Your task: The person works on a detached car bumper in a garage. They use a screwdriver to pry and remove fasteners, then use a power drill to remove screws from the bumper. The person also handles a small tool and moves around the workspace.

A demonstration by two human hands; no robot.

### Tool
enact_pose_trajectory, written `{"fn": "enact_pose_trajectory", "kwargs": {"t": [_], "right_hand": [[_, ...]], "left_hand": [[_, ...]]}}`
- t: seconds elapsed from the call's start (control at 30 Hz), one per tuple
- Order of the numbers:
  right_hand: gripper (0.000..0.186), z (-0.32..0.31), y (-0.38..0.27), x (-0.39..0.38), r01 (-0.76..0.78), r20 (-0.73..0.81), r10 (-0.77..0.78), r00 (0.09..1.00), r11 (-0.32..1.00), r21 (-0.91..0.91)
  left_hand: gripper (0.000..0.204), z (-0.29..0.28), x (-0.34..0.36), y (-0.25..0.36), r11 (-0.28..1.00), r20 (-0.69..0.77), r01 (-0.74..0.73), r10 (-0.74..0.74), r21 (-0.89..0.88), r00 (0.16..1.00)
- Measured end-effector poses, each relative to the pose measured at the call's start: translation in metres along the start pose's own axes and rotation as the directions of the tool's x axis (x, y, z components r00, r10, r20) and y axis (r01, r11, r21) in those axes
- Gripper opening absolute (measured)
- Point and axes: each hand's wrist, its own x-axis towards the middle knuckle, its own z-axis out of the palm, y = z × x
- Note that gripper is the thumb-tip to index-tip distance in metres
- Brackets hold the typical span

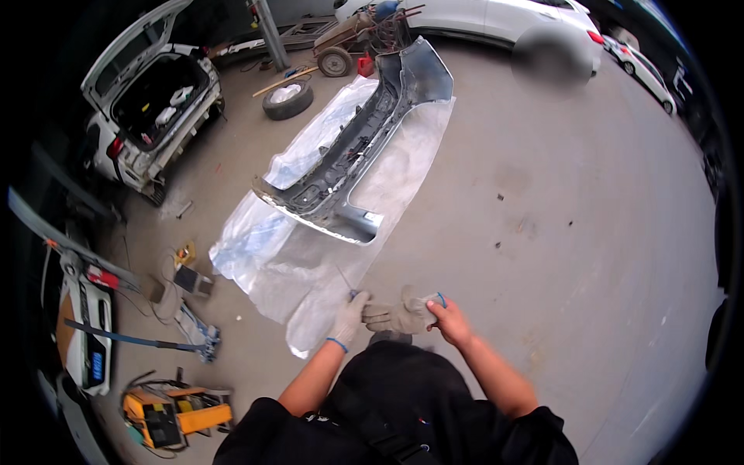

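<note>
My left hand point(351, 313), in a pale knit work glove with a blue cuff edge, is closed around what looks like a screwdriver point(353, 294). Its thin shaft points up and away; most of the handle is hidden in the fist. In my bare right hand point(452, 323), the thumb and fingers pinch the blue-edged cuff of a second work glove point(397, 315). This glove hangs flat between both hands, its fingers reaching to my left hand. Beyond them, a grey car bumper point(364, 155) rests on the floor with its hollow inner side up.
Under the bumper spreads a white plastic sheet point(267, 291). To the left are a white car with a raised tailgate point(132, 46), a floor jack with a blue handle point(147, 339) and a yellow-and-black machine point(177, 415). A tire point(287, 109) and a cart wheel point(335, 62) are farther off.
</note>
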Motion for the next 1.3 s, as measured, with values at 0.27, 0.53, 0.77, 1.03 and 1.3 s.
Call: {"fn": "enact_pose_trajectory", "kwargs": {"t": [0.27, 0.53, 0.77, 1.03, 1.3], "right_hand": [[0.031, -0.063, -0.087, 0.129, 0.154, -0.049, -0.308, 0.950, 0.602, -0.783], [0.045, -0.162, -0.246, 0.240, 0.126, -0.027, -0.247, 0.969, 0.582, -0.804], [0.035, -0.214, -0.315, 0.344, 0.326, 0.116, -0.416, 0.902, 0.479, -0.815], [0.026, -0.273, -0.437, 0.449, 0.404, 0.383, -0.178, 0.907, 0.629, -0.664], [0.029, -0.293, -0.649, 0.485, 0.449, 0.915, -0.285, -0.285, 0.804, 0.390]], "left_hand": [[0.037, 0.128, 0.133, 0.039, 0.940, 0.335, -0.096, -0.020, 0.328, 0.942], [0.040, 0.299, 0.285, 0.163, 0.845, 0.517, -0.224, -0.071, 0.486, 0.853], [0.038, 0.368, 0.386, 0.235, 0.802, 0.477, -0.241, -0.062, 0.546, 0.877], [0.032, 0.411, 0.499, 0.237, 0.863, 0.037, -0.038, 0.022, 0.503, 0.999], [0.033, 0.434, 0.554, 0.242, 0.988, -0.512, 0.026, 0.055, 0.149, 0.857]]}}
